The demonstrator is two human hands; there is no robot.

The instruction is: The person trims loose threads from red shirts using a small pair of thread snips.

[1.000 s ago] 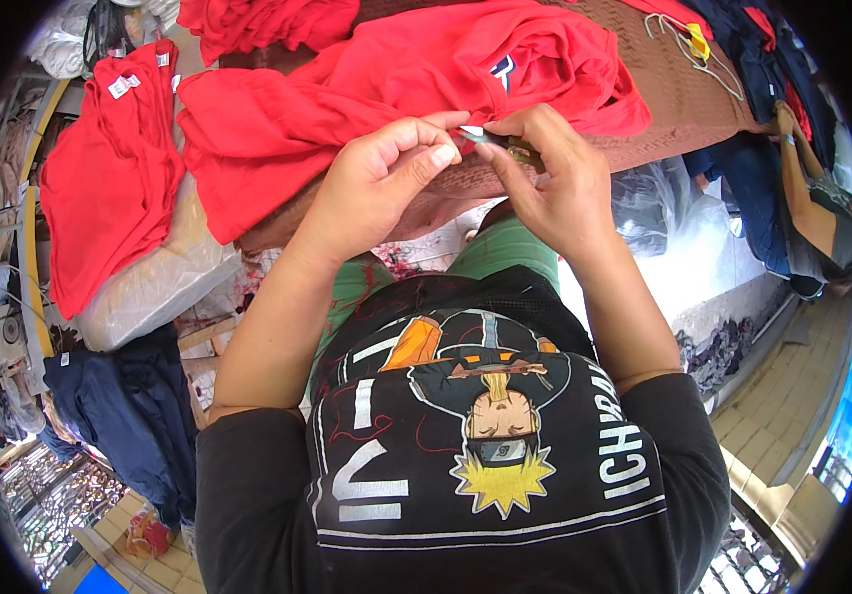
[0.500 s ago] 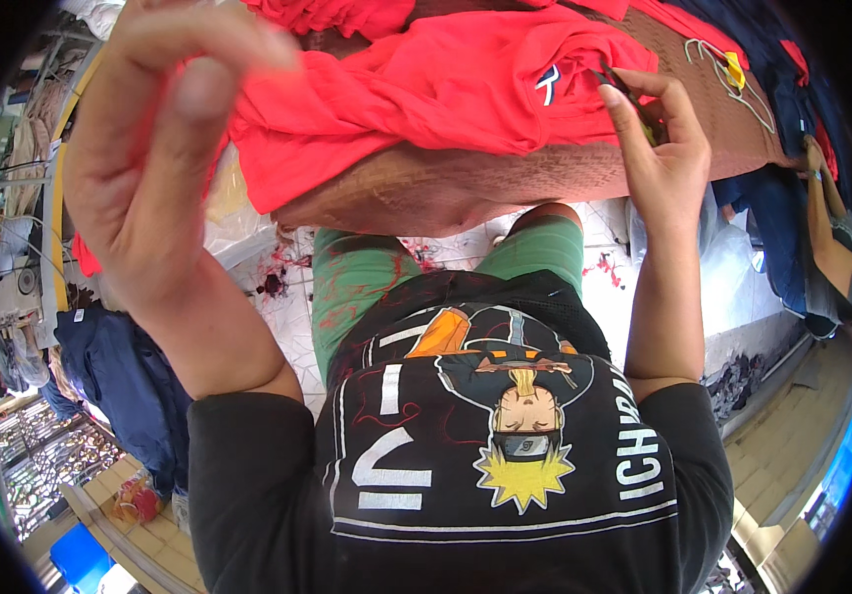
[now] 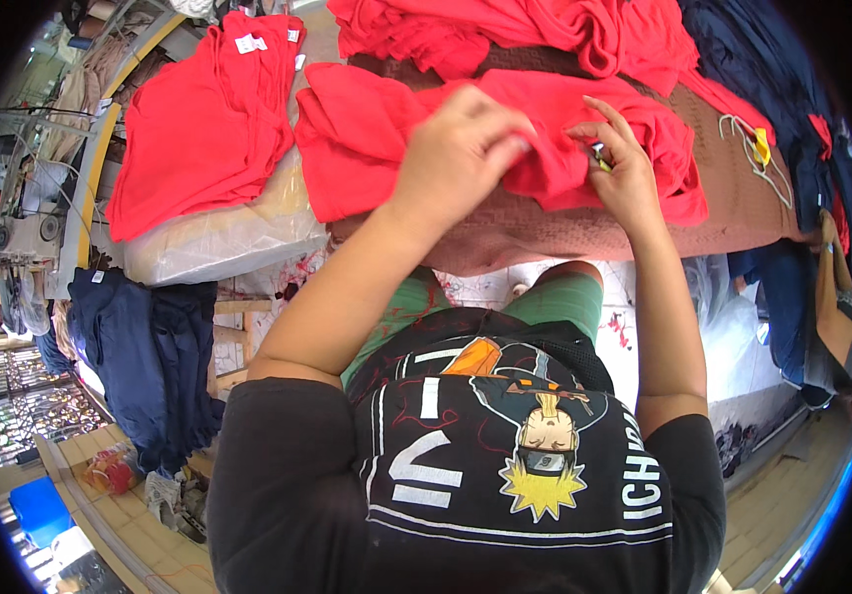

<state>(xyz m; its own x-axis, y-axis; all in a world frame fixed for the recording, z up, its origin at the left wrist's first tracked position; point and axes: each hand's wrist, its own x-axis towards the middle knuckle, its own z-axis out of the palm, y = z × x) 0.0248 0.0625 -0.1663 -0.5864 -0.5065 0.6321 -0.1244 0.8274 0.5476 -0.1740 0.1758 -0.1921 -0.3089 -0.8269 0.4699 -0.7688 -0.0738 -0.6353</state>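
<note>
One bright red garment [image 3: 557, 163] lies rumpled in loose folds.

Bright light, washed-out pale floor [image 3: 624, 361], motion-blurred left fingers [image 3: 493, 123], edges bent, dark corners

White capital lettering [image 3: 642, 482] on the black T-shirt [image 3: 292, 475]; white labels [image 3: 251, 44] on the stacked red garments [image 3: 210, 129], print illegible.

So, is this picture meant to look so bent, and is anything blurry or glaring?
Head view: fisheye bending, with the yellow strip at left curving and the corners black; head view: left hand blurred, right hand crisper; head view: white floor looks washed out by bright light.
</note>
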